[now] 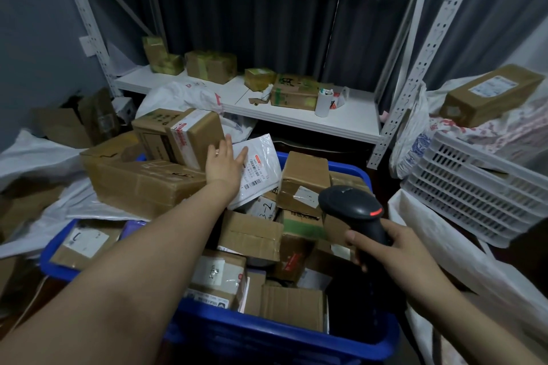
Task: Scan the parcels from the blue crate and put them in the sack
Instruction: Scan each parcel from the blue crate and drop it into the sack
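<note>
Reaching across the blue crate (267,332), the left hand (224,163) lays straight, slightly spread fingers on a white mailer bag (262,169) that leans at the crate's far edge. The bag's barcode label is just right of the thumb. A taped cardboard box (189,136) stands just left of the fingertips. The right hand (394,246) has its fingers curled tight round the handle of a black scanner (353,207), whose head rises above the thumb over the piled parcels. A white sack (439,243) lies just right of those knuckles.
</note>
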